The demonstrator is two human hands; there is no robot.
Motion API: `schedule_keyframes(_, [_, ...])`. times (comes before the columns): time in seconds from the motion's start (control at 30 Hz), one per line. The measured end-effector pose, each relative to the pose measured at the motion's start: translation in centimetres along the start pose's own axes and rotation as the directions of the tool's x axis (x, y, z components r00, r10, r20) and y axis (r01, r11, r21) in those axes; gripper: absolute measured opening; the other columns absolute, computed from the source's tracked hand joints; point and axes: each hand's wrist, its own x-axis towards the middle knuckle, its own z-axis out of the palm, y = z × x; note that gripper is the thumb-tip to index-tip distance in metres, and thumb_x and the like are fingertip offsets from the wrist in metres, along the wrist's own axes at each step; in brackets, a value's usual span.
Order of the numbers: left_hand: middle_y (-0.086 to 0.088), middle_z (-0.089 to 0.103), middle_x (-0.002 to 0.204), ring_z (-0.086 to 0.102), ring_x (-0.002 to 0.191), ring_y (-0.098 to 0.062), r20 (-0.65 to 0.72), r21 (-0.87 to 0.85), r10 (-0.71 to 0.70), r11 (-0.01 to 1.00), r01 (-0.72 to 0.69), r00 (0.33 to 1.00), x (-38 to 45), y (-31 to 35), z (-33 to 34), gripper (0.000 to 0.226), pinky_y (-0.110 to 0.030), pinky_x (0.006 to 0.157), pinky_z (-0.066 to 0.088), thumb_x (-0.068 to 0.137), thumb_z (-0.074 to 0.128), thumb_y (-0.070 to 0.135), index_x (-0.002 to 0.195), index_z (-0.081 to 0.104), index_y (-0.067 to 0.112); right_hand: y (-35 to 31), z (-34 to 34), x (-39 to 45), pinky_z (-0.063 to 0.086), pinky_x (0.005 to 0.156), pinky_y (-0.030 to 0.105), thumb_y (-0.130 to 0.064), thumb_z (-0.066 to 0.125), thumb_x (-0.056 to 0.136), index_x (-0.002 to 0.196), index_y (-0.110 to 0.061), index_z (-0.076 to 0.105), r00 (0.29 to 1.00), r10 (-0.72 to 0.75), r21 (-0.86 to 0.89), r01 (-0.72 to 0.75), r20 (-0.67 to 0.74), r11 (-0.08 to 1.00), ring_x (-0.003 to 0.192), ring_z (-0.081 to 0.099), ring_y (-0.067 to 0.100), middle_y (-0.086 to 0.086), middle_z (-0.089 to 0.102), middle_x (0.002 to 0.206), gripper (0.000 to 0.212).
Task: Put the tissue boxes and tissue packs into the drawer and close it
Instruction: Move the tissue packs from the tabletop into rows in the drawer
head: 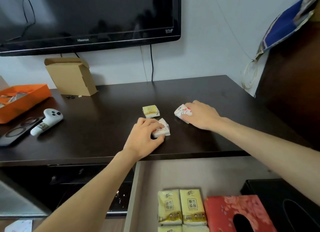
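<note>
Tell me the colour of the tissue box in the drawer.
Red with a pink floral pattern, seen in the head view.

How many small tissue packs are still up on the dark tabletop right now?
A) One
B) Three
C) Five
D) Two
B: three packs lie on the tabletop. The left hand grips a white pack, the right hand grips another white pack with red hearts, and a yellow pack lies untouched between them.
</note>
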Motion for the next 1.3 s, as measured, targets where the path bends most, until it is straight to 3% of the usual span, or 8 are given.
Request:
schedule_keyframes(0.13, [0.011,0.056,0.125,0.039,0.121,-0.011,0.025,-0.073,-0.023,0.997,0.025,0.999,-0.2,0.3,-0.1,0.038,-0.031,0.103,0.037,0.09,0.059,0.05,0.122,0.067,0.031,-0.3,-0.5,-3.8,0.037,0.072,0.038,-0.056,0.031,0.099,0.092,-0.019,0.063,0.998,-0.031,-0.145,0.023,-0.058,0.989,0.102,0.058,0.029,0.001,0.055,0.098,0.05])
schedule_keyframes(0.23, [0.015,0.048,0.12,0.044,0.112,-0.005,0.09,-0.182,-0.068,0.98,0.084,0.994,-0.3,0.4,-0.1,0.037,-0.026,0.095,0.042,0.089,0.062,0.05,0.121,0.066,0.031,-0.7,-1.3,-4.7,0.04,0.084,0.04,-0.045,0.044,0.099,0.124,-0.021,0.065,0.992,-0.108,-0.081,0.103,-0.065,0.991,0.125,0.047,0.025,0.001,0.057,0.13,0.041])
schedule_keyframes(0.37, [0.015,0.048,0.126,0.046,0.114,-0.007,0.104,-0.214,-0.053,0.974,0.075,0.993,-0.3,0.3,0.0,0.03,-0.026,0.094,0.041,0.085,0.061,0.039,0.114,0.063,0.032,-1.2,-2.9,-5.1,0.021,0.121,0.036,-0.011,0.063,0.081,0.159,-0.027,0.033,0.901,-0.227,0.401,0.066,0.37,0.914,0.153,0.014,0.016,-0.007,0.021,0.167,0.085])
schedule_keyframes(0.53, [0.009,0.053,0.132,0.043,0.122,-0.012,0.137,-0.208,-0.057,0.974,0.085,0.989,-0.1,0.2,-0.2,0.037,-0.028,0.093,0.034,0.078,0.055,0.042,0.114,0.06,0.033,-1.5,-2.5,-6.1,0.041,0.105,0.042,-0.016,0.073,0.081,0.143,-0.022,0.051,0.94,-0.248,0.138,0.221,0.233,0.966,0.127,0.036,0.024,0.0,0.051,0.133,0.067])
schedule_keyframes(0.73, [0.001,0.06,0.116,0.048,0.108,-0.022,0.108,-0.137,-0.06,0.988,0.074,0.992,-0.6,1.1,-0.6,0.036,-0.034,0.088,0.042,0.076,0.064,0.043,0.109,0.063,0.027,-1.7,-3.5,-11.4,0.049,0.087,0.036,-0.045,0.086,0.069,0.122,-0.027,0.053,0.968,-0.218,0.256,0.181,0.126,0.95,0.106,0.054,0.016,-0.007,0.054,0.118,0.065])
schedule_keyframes(0.97, [0.027,0.056,0.101,0.05,0.096,-0.001,0.117,-0.42,-0.013,0.906,0.061,0.993,-7.5,6.0,-4.9,0.034,-0.025,0.078,0.043,0.075,0.074,0.03,0.106,0.059,0.031,-3.2,-5.0,-22.8,0.052,0.085,0.033,-0.066,0.077,0.069,0.113,-0.043,0.053,0.929,-0.308,0.373,0.217,0.205,0.902,0.104,0.058,0.001,-0.022,0.059,0.111,0.054])
schedule_keyframes(1.1, [0.014,0.057,0.115,0.056,0.106,-0.013,0.245,-0.442,0.165,0.896,-0.042,0.955,-16.9,9.5,-7.9,0.035,-0.027,0.089,0.046,0.073,0.079,0.026,0.102,0.06,0.034,-3.7,-4.0,-29.6,0.051,0.073,0.023,-0.063,0.073,0.073,0.108,-0.052,0.046,0.87,-0.361,0.423,0.203,0.335,0.883,0.098,0.055,0.0,-0.028,0.051,0.109,0.046])
schedule_keyframes(1.3, [0.026,0.052,0.12,0.053,0.117,-0.001,0.44,-0.378,0.2,0.925,-0.021,0.876,-26.4,12.3,-8.2,0.035,-0.025,0.094,0.047,0.075,0.077,0.049,0.102,0.055,0.044,-4.9,-1.5,-33.5,0.04,0.072,0.019,-0.065,0.071,0.074,0.102,-0.05,0.045,0.806,-0.425,0.316,0.311,0.412,0.896,0.098,0.047,-0.004,-0.026,0.048,0.104,0.04])
